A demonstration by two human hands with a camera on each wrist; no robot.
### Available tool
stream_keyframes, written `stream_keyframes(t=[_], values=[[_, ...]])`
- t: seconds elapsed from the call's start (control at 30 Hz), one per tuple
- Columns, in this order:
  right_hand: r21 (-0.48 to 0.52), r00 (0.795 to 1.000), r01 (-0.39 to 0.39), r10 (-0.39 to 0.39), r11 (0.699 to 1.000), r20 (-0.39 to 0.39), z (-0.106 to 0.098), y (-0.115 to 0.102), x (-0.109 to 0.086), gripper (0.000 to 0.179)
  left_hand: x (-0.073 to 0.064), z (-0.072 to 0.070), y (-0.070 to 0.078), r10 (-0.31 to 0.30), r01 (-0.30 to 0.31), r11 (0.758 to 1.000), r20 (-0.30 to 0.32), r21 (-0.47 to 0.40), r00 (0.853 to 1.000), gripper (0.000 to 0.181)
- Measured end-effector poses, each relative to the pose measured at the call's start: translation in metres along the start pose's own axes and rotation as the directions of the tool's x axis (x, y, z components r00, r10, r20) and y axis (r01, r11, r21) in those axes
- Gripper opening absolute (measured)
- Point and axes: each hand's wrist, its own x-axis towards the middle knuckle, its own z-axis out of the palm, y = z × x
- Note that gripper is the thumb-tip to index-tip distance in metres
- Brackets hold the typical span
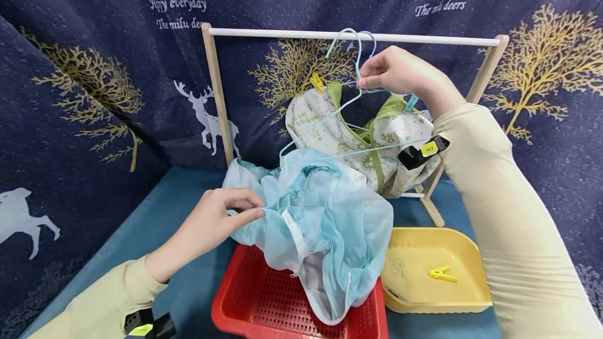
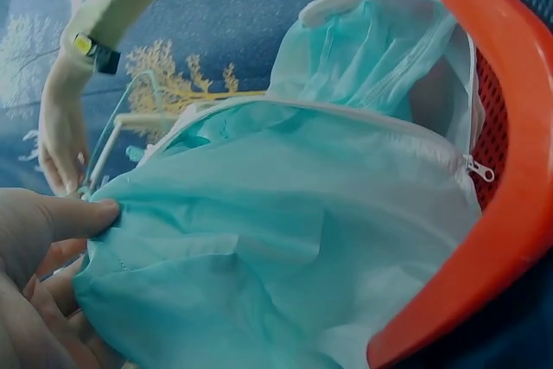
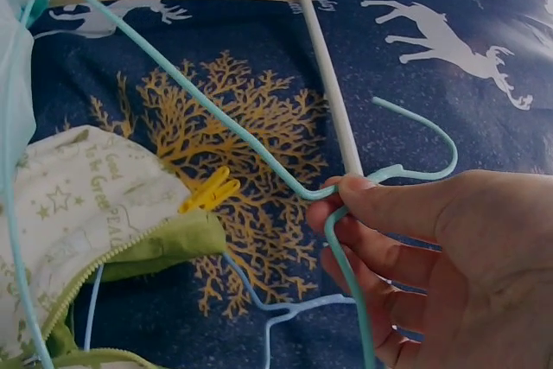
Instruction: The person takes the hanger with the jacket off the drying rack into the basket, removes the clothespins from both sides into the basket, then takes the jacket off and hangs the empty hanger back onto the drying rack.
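My right hand [image 1: 398, 72] pinches a light teal hanger [image 3: 259, 149] just below its hook, in front of the rack's white bar. One end of this hanger reaches into a sheer light-blue zip jacket [image 1: 330, 213], which hangs down over the red basket. With thumb and fingers my left hand [image 1: 226, 211] pinches the jacket's fabric at its left side. In the left wrist view the jacket's white zipper pull [image 2: 479, 168] shows close to the basket rim. Inside the fabric, the hanger's far end is hidden.
Behind hangs a white and green printed jacket [image 1: 330, 124] with a yellow clip [image 1: 317, 82] and a teal clip [image 1: 411, 103], on the wooden rack [image 1: 219, 93]. The red basket [image 1: 231, 297] stands in front. Right of it, a yellow tray [image 1: 410, 276] holds a yellow clip [image 1: 442, 274].
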Motion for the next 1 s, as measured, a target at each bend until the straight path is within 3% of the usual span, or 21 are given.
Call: stream_keyframes(t=[0.2,0.43,0.73,1.0], values=[[0.039,0.994,-0.004,0.008,0.999,-0.106,0.005,-0.01,0.008,0.021,0.007,0.007,0.013,0.004,-0.003,0.999,0.054,-0.033,0.999,0.01],[0.057,0.97,-0.025,0.038,0.998,-0.24,0.01,-0.024,0.023,0.019,0.014,0.018,0.024,0.027,-0.019,0.997,0.099,-0.075,0.995,0.008],[0.118,0.918,-0.032,0.076,0.992,-0.389,0.014,-0.037,0.047,0.022,0.02,0.031,0.028,0.038,-0.024,0.994,0.134,-0.109,0.99,0.005],[0.143,0.876,-0.137,0.187,0.98,-0.444,0.026,-0.045,0.073,0.022,0.021,0.043,0.029,0.069,-0.041,0.987,0.179,-0.156,0.981,0.005]])
